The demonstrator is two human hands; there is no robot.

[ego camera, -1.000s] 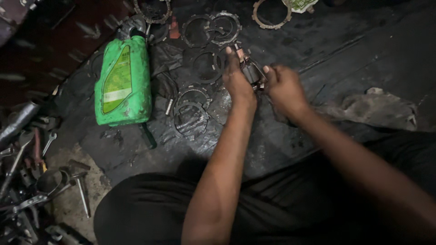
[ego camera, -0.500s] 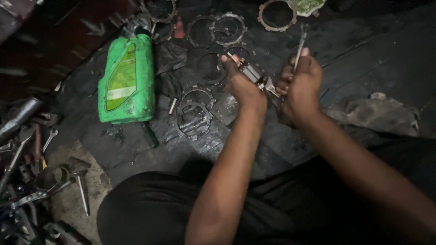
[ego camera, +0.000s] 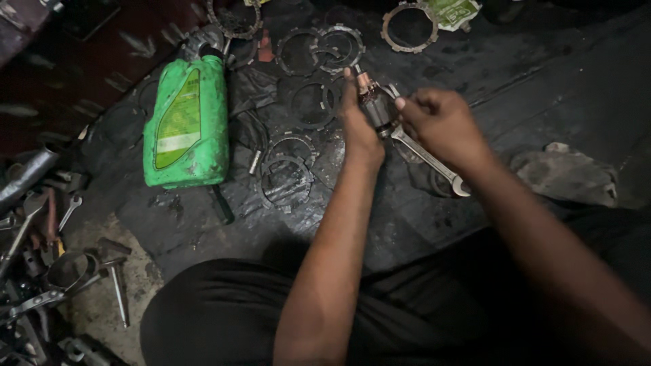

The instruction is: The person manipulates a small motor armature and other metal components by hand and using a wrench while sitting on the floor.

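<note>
Head view: I'm seeing left hand and right hand, fingers grasping a small metal part and wrench, right of the green oil bottle.

- I count one green oil bottle lying on its side at the left.
- I count about eight toothed metal rings on the dark mat: one far left ring, two overlapping rings, one far right ring, one middle ring and some stacked near rings. The stack is hard to count.
- I see two hands: one left hand and one right hand.
- I count one small metal part between the hands.
- I count one silver spanner.
- I count one grey rag at the right.
- I see a pile of tools at the near left, too jumbled to count.
</note>
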